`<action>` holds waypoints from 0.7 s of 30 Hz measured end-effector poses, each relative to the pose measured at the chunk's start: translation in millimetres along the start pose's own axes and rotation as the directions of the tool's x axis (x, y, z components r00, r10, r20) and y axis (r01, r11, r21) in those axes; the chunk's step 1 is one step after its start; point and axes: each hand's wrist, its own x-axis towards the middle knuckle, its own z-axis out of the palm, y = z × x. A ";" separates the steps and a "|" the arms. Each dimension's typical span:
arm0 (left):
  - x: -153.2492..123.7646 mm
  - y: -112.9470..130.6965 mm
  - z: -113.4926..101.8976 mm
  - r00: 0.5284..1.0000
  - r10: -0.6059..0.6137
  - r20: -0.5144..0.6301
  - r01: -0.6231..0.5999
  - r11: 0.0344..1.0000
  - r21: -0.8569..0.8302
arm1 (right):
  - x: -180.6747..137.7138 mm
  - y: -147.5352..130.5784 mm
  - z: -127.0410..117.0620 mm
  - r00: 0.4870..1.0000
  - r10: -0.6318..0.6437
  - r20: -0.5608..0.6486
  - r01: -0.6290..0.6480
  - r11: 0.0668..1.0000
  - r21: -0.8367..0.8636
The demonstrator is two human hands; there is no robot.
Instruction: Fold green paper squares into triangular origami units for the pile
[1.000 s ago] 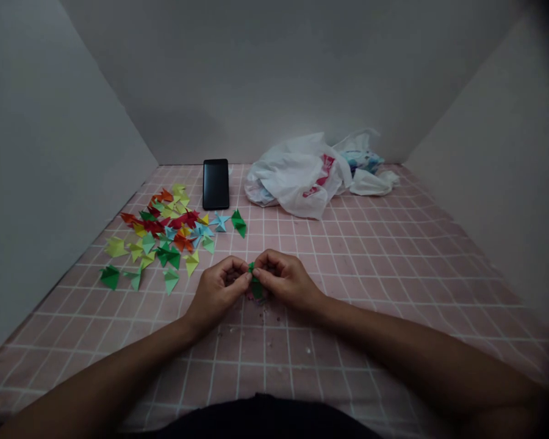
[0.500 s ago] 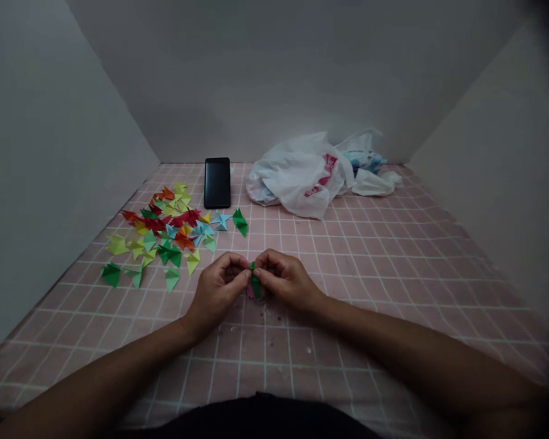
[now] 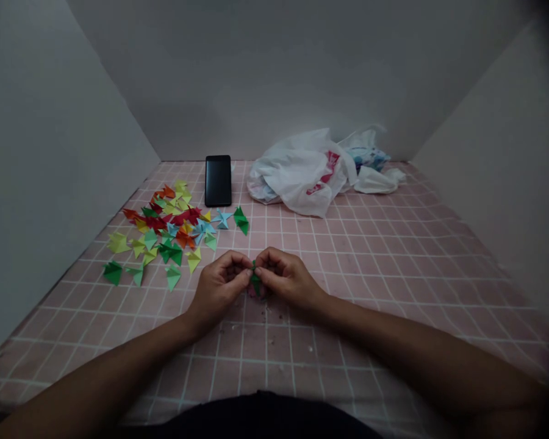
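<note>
Green folded paper, pinched over the middle of the pink grid mat.
My left hand and right hand close narrow on it, fingertips gripping, near the colored paper pieces.

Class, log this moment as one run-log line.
left hand: pinches green folded paper piece | right hand: pinches same piece | nearby: scattered multicoloured folded paper shapes

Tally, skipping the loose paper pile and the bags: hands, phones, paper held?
Left hand, right hand: 2
Phone: 1
Held green paper piece: 1
Total: 4
</note>
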 end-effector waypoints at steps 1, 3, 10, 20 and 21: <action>0.2 0.5 -0.2 1.000 0.002 0.001 -0.002 1.000 0.005 | 0.0 0.0 -0.1 1.000 0.001 0.005 -0.001 1.000 0.001; 0.7 1.4 -0.6 1.000 0.008 0.002 -0.008 1.000 0.012 | 0.2 0.1 -0.4 1.000 -0.005 0.011 0.005 1.000 0.001; 2.1 5.1 -0.8 1.000 0.007 0.027 -0.007 1.000 0.009 | -0.1 1.6 -0.6 0.999 -0.018 0.030 0.018 1.000 0.015; 2.0 2.6 -3.4 0.997 0.071 0.039 -0.074 0.993 0.092 | -2.1 -2.2 -0.7 0.998 0.026 0.049 -0.030 0.997 0.071; 1.9 3.1 -3.1 0.996 0.074 0.045 -0.078 0.993 0.094 | -2.2 -2.4 -0.7 0.998 0.032 0.048 -0.036 0.996 0.080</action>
